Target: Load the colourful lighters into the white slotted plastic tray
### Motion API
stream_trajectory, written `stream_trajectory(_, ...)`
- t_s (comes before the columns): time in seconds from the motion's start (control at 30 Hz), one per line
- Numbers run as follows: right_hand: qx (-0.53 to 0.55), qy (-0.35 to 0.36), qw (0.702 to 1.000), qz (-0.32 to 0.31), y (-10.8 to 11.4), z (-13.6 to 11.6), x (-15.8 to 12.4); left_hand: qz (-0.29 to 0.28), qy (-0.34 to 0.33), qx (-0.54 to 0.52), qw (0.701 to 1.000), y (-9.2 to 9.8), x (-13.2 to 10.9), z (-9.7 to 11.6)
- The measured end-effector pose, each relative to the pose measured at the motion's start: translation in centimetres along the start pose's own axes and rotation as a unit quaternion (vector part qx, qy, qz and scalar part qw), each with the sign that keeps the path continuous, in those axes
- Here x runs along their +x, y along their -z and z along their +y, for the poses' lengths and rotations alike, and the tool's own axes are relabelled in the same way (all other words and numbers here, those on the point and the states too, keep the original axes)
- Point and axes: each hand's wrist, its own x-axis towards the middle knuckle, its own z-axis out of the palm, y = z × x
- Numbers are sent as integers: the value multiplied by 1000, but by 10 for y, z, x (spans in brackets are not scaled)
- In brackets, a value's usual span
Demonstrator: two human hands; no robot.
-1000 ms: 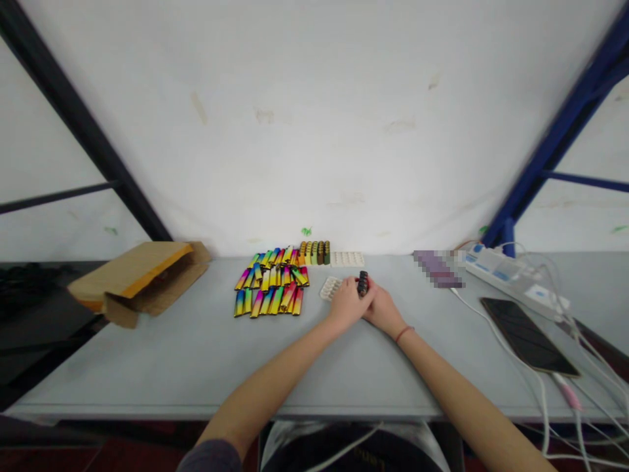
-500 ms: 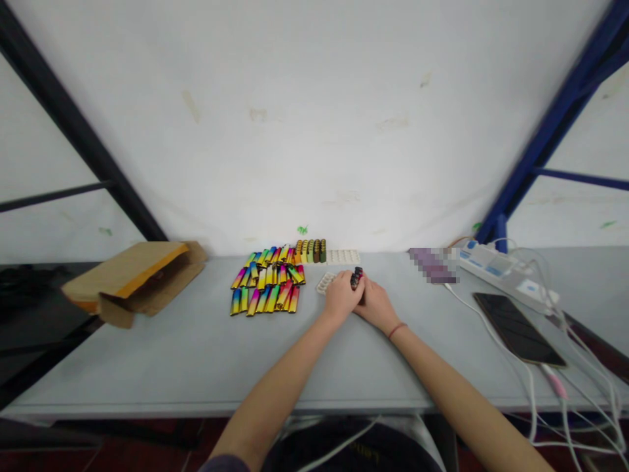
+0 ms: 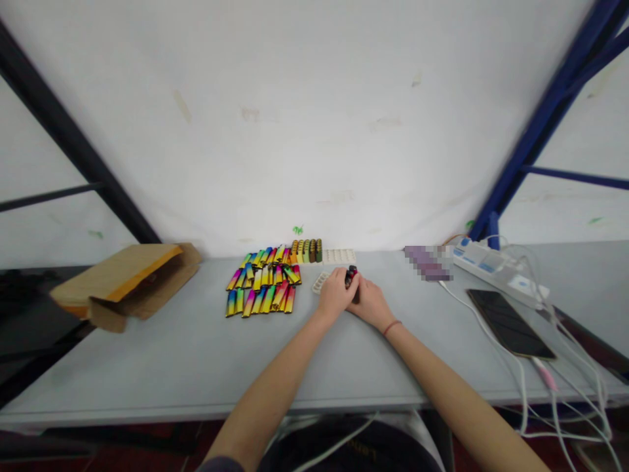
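My left hand [image 3: 335,294] and my right hand [image 3: 372,305] meet over the middle of the table, fingers closed around small dark pieces [image 3: 352,275] with black and red tops that look like lighters. My fingers cover most of them, so how many I hold is unclear. A small white tray with round-cornered slots [image 3: 320,282] lies partly under my left hand. Left of it are several rows of shiny rainbow-coloured lighter-like pieces [image 3: 265,278] lying flat. Behind, a white slotted tray [image 3: 340,256] has upright yellow to dark green pieces [image 3: 306,252] in its left half.
An open cardboard box [image 3: 122,278] lies at the left. On the right are a pixelated purple item [image 3: 427,262], a black phone [image 3: 508,323], a white power strip [image 3: 498,270] and loose white cables [image 3: 523,400]. A wall bounds the grey table [image 3: 187,367].
The view has shifted slightly, so the scene sits a little further left. Both hands stay together around the dark pieces, whose tops are turned slightly differently.
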Motion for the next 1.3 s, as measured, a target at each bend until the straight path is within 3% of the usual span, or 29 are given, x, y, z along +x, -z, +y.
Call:
stream_trajectory(0.53, -4, 0, 1000, 0, -2, -1, 0, 16, -15, 51, 998, 0, -1, -2)
stream_trajectory(0.9, -13, -6, 1000, -13, -1, -2, 0, 39, -40, -47, 997, -1, -1, -3)
stream_trajectory(1.17, 1, -11, 1000, -11, 0, -3, 0, 60, -17, -99, 993, -2, 1, -3)
stream_trajectory(1.3, -12, -10, 1000, -3, 0, -4, -1, 82, 62, -168, 980, 4, 7, -5)
